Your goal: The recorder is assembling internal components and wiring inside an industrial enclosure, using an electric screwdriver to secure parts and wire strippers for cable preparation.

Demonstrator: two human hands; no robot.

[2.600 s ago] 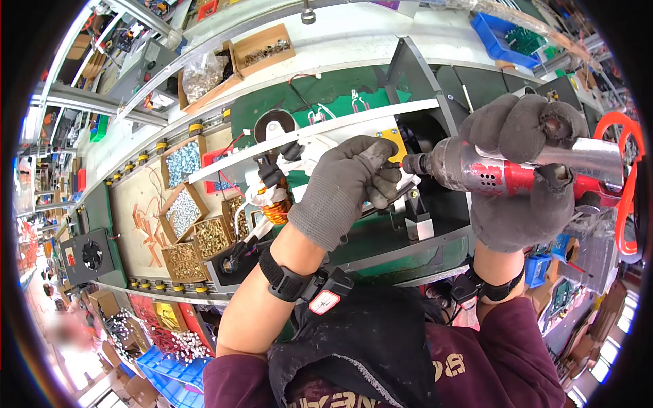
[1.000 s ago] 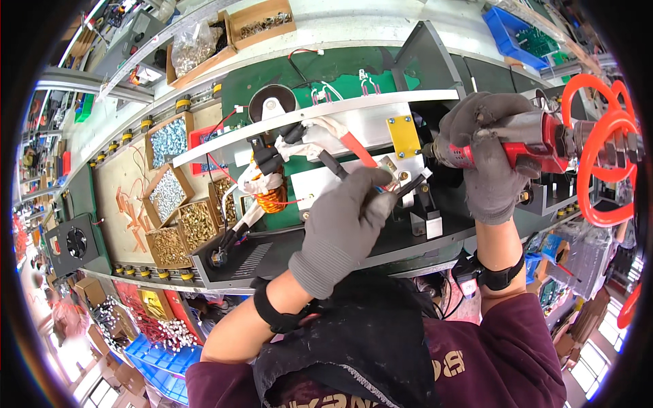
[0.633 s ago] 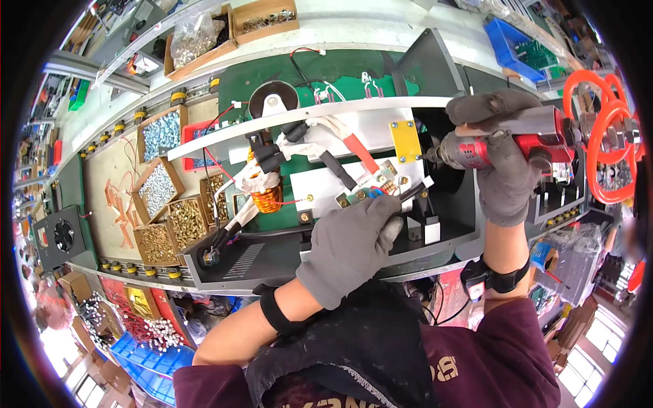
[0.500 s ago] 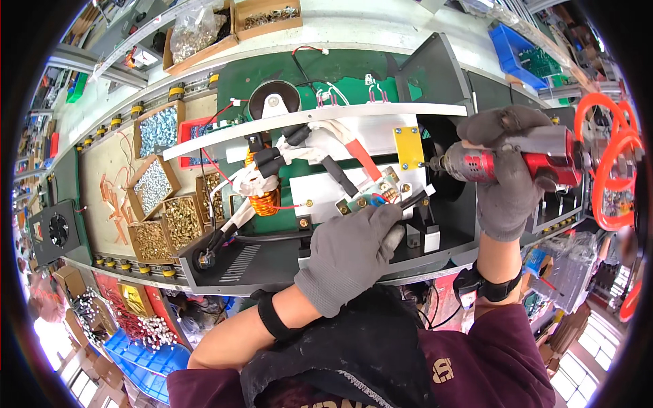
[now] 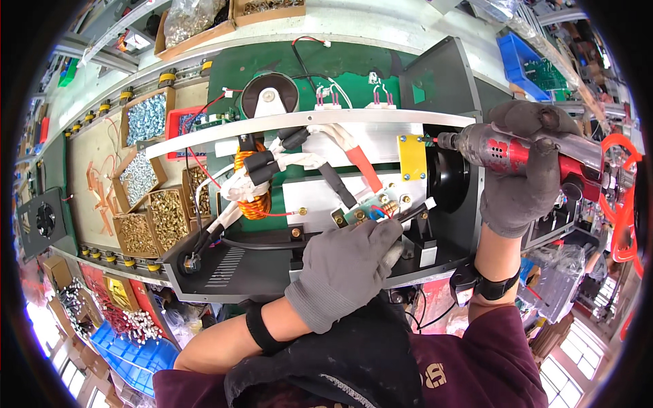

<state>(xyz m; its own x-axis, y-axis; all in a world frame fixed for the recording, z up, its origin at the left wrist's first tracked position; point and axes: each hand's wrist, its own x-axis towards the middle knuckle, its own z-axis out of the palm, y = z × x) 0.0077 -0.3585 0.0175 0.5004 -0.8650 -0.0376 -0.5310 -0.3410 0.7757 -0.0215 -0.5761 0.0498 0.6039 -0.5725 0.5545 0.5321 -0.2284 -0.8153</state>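
Observation:
My right hand (image 5: 520,170), in a grey glove, is wrapped round a red and grey power screwdriver (image 5: 496,149) held level. Its bit points left, at the upper right corner of a yellow plate (image 5: 412,160) with screws at its corners; whether it touches a screw I cannot tell. My left hand (image 5: 350,262), also gloved, rests over the near side of an open black metal chassis (image 5: 272,268). Its fingertips are pressed together beside a small circuit board (image 5: 371,209) and a black sleeved lead (image 5: 411,211) with a white plug. What they pinch is hidden.
A copper-wound coil (image 5: 253,204) with white-wrapped cables sits inside the chassis. A long metal bar (image 5: 309,118) crosses above it. Left are boxes of screws (image 5: 170,214) and a red tray (image 5: 178,126). An orange coiled hose (image 5: 617,197) hangs right; a blue bin (image 5: 520,64) stands behind.
The screwdriver's bit has gone from the lower right of the yellow plate to its upper right corner. My left hand stays by the circuit board. The whole view has shifted slightly.

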